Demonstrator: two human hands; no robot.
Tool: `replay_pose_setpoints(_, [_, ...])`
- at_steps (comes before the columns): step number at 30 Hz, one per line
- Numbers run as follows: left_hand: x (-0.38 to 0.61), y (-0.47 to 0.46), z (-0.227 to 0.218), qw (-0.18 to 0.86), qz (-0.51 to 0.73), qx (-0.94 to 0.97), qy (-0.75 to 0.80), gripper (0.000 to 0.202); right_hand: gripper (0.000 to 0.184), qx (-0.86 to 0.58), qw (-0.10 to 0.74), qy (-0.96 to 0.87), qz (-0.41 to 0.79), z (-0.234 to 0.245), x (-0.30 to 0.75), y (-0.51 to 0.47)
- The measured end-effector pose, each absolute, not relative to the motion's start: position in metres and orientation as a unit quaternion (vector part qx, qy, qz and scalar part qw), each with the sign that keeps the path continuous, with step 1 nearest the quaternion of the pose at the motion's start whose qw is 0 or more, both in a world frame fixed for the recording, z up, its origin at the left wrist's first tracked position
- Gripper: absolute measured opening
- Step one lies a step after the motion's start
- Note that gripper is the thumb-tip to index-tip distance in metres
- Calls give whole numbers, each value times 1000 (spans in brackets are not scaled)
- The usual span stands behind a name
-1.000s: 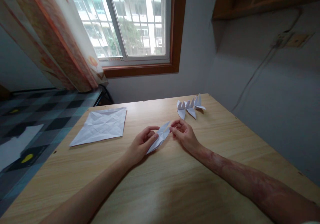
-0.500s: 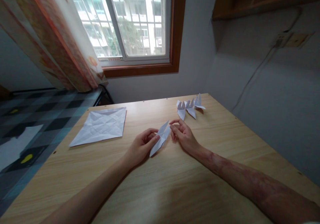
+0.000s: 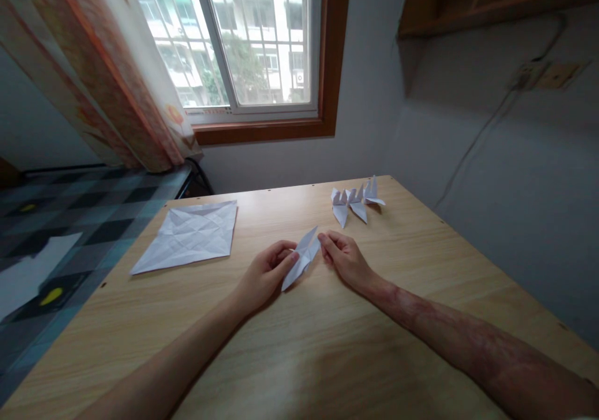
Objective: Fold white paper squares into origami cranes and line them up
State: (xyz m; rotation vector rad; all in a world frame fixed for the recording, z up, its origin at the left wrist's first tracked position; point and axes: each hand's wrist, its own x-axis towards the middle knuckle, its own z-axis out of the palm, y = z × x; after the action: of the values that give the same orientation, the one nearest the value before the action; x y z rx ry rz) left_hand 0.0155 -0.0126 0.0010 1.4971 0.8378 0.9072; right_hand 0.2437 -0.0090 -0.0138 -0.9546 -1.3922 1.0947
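Note:
A small folded piece of white paper [image 3: 302, 259], with pointed flaps, is held just above the table between my hands. My left hand [image 3: 271, 269] pinches its left side, thumb on top. My right hand [image 3: 344, 254] has thumb and index finger closed on the tip of its right-hand flap. Farther back on the right stand several folded paper figures [image 3: 356, 203] with upright points and spread wings. Left of my hands lies a flat, creased white sheet [image 3: 196, 231].
The wooden table [image 3: 281, 357] stands against the wall below a barred window [image 3: 266, 45]. To the left, a checked cloth surface [image 3: 28, 220] carries a torn white paper [image 3: 37, 273]. A shelf [image 3: 496, 8] and a plugged-in cable [image 3: 482, 136] are on the right wall.
My right index finger, raised before, has come down against the thumb at the flap's tip. My left hand keeps its hold, and the folded paper has barely shifted.

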Motion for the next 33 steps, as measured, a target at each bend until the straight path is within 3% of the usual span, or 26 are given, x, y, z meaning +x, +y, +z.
replay_pose_setpoints(5, [14,-8,2,568,416,614,357,40,65,-385,522,-588,484,-16,244,-10])
replay_pose_setpoints(10, [13,-6,5,581,452,565,373,40,21,-351,443,-709,422,-2,241,-19])
replay_pose_setpoints(15, [12,-4,6,604,445,550,367,41,10,-324,423,-750,391,-3,238,-20])
replay_pose_setpoints(23, [13,-8,8,542,469,586,378,39,10,-389,485,-705,340,-7,239,-19])
replay_pose_setpoints(29, [8,-16,12,479,456,649,376,49,14,-476,505,-660,289,-4,242,-20])
replay_pose_setpoints(33, [12,-17,11,395,459,668,432,34,16,-461,520,-660,285,-4,245,-18])
